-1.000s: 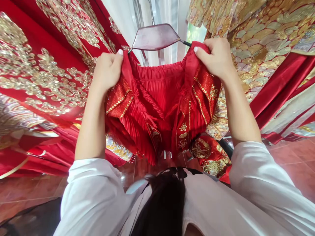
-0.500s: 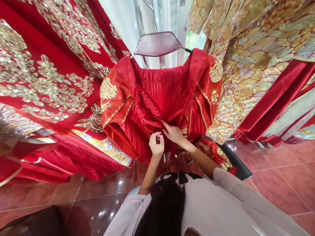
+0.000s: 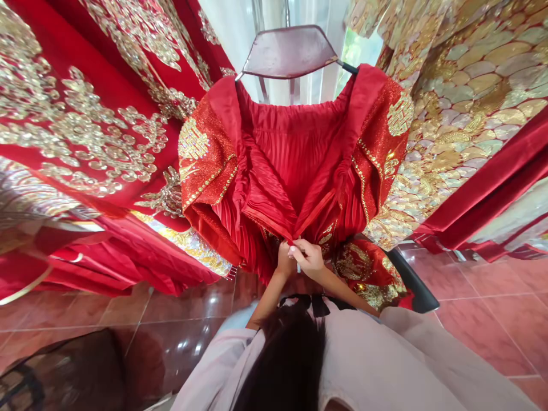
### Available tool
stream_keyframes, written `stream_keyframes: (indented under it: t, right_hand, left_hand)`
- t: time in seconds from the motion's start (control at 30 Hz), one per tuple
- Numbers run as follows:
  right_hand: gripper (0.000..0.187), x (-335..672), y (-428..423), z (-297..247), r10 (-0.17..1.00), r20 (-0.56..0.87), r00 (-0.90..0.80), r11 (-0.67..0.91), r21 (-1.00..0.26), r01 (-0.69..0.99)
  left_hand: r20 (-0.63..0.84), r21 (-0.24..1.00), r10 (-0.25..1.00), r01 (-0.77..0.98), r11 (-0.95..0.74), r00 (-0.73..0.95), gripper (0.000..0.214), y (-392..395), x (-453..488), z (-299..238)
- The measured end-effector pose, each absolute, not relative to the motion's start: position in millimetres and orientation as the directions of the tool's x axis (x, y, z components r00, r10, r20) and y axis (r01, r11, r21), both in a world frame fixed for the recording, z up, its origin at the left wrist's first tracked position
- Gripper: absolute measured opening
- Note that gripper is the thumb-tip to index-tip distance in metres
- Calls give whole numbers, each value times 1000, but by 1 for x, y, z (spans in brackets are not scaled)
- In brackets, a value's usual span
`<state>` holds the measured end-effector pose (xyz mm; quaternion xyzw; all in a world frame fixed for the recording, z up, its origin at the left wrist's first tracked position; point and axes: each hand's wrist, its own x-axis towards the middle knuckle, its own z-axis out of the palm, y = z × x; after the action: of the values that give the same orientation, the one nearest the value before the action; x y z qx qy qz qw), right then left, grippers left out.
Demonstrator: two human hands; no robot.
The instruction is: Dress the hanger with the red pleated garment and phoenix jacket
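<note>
A red pleated dress [image 3: 295, 165] with gold-embroidered sleeves hangs from a hanger [image 3: 293, 51] in front of me. At the bottom of its V-shaped front, my left hand [image 3: 286, 260] and my right hand [image 3: 308, 255] meet, fingers closed on the red fabric. The right fingers pinch the point where the two front edges come together. Partly behind the right hand, the left one grips the cloth just below; its fingertips are mostly hidden. Whether a fastener lies between the fingers cannot be seen.
Red garments with silver beading [image 3: 98, 131] hang on the left. A gold scale-patterned garment [image 3: 462, 114] hangs on the right. Red and gold fabric [image 3: 368, 271] lies on a black seat [image 3: 413, 282] at lower right. A dark bag-like object [image 3: 64, 371] rests on the tiled floor.
Both hands have come together and closed on the dress's front edges, pulling them toward me into a point. The right hand was pointing with extended fingers before. The view has shifted slightly.
</note>
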<state>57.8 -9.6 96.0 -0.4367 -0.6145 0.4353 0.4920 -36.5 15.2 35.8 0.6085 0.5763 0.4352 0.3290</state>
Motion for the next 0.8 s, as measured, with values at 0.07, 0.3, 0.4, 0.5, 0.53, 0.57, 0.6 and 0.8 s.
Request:
stream_keyframes:
  t: [0.07,0.3,0.4,0.5,0.53,0.57,0.6,0.8]
  right_hand:
    - [31,62,-11,91,977,200,-68,203,-978,40]
    - [31,70,-8,84,989,91,118,106,-987,-123]
    - [31,68,-10,85,988,60,140,85,-979,-183]
    - [33,64,-11,86,988,26,149,63,-968,-243]
    - [34,63,-11,85,988,15,156,56,-964,-259]
    - [35,62,-11,85,986,4,164,50,-960,-274]
    - [35,61,-11,84,985,-7,171,43,-957,-288]
    - [41,69,-9,87,991,-91,93,-77,-987,-143]
  left_hand:
    - [109,912,994,396,-108,21,29,9,-34,33]
    - [58,927,995,365,-85,83,17,2,-27,37]
    - [41,927,995,369,-71,88,17,3,-26,38]
    - [21,922,995,382,-57,98,17,4,-27,38]
    - [13,919,995,390,-51,99,16,4,-27,38]
    - [4,915,995,401,-43,97,16,4,-27,38]
    - [-6,909,995,415,-34,95,16,4,-27,39]
    - [-71,839,996,543,26,61,17,4,-29,45]
